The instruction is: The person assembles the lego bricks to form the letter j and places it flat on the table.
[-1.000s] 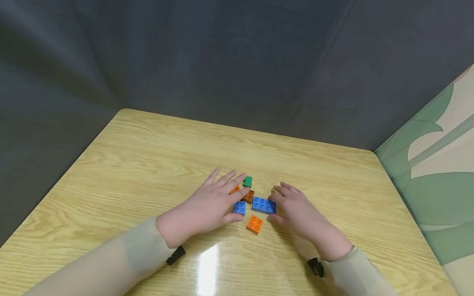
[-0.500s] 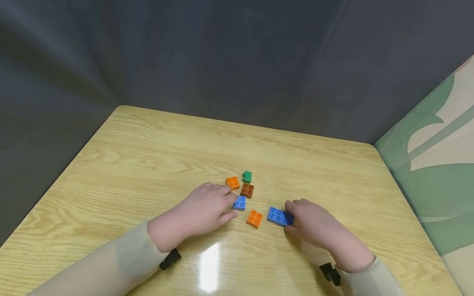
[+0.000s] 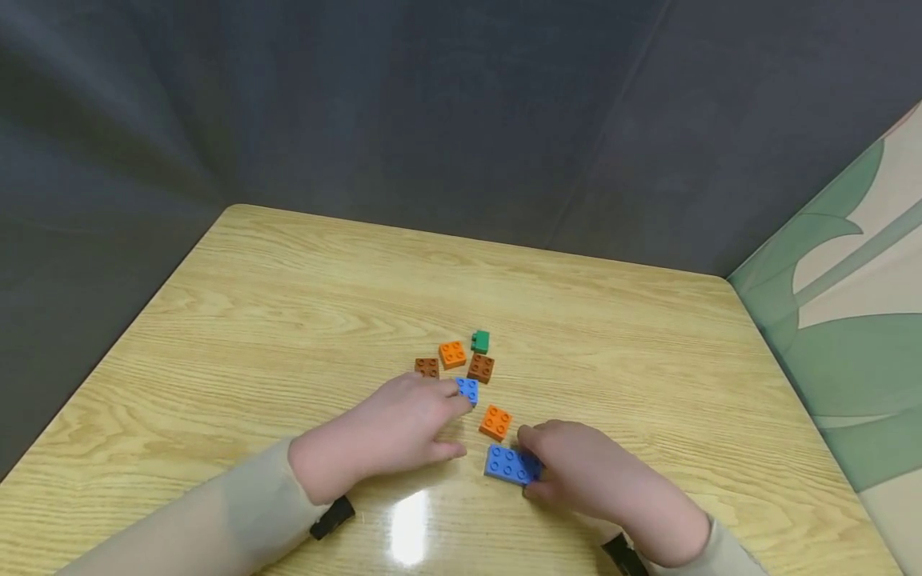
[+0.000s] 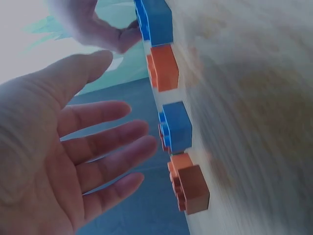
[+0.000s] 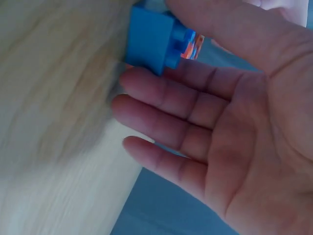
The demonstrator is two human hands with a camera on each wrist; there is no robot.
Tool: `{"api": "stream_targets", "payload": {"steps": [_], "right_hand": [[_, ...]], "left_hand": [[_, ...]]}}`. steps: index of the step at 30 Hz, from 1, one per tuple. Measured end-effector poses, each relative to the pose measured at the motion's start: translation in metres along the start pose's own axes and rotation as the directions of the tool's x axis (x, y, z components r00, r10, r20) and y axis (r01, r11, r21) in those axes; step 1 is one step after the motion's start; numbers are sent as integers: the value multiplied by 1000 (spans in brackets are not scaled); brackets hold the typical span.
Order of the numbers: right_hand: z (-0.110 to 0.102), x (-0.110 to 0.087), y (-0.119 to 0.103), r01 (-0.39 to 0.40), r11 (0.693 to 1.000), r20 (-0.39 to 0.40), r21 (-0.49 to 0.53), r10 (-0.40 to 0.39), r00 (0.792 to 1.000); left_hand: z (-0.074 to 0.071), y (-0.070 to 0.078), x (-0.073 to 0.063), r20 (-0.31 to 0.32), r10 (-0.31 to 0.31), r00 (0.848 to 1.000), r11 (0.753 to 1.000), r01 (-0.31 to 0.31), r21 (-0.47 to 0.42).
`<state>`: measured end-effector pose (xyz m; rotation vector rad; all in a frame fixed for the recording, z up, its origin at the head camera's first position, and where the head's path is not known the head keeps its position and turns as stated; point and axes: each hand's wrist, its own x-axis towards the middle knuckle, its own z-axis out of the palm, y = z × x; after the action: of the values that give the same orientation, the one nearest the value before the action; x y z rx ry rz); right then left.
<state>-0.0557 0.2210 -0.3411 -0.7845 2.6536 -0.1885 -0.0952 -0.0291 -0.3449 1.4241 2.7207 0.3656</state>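
Observation:
With thumb and fingers, my right hand grips the right end of a long blue toy brick at the tabletop. The right wrist view shows that blue brick's end between thumb and forefinger. My left hand has its fingers loosely extended, holding nothing; in the head view they partly cover a small blue brick. Seen from the left wrist, the left fingers are apart from the bricks. A square orange brick lies between the two hands, just beyond the long blue one.
Beyond the left hand are a second orange brick, a brown brick, another brown brick partly behind the hand, and a green brick on its side. A dark curtain hangs behind the wooden table.
The right hand gripped the long blue brick, drew it away right, then brought it nearer and back left. The left hand pulled back from over the group, exposing more bricks.

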Motion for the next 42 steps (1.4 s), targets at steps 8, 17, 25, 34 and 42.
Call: {"api": "stream_targets", "payload": {"steps": [8,17,25,34,42], "right_hand": [[6,13,-24,134,989,-109,-67,-141,984],[5,26,-32,169,983,-199,-72,-180,963],[-15,26,-16,94,995,-355,-45,-103,929],[-11,40,-5,-8,996,-234,-92,-14,972],[-3,48,-8,26,995,-199,-101,-46,979]], "left_hand": [[7,8,-2,76,49,996,998,-46,-32],[16,2,-3,82,7,997,999,-4,-38],[15,-8,-4,68,-36,997,999,37,-21],[13,-15,-8,45,-60,997,998,61,-6],[13,-15,-5,57,-65,996,997,67,-30]]}}
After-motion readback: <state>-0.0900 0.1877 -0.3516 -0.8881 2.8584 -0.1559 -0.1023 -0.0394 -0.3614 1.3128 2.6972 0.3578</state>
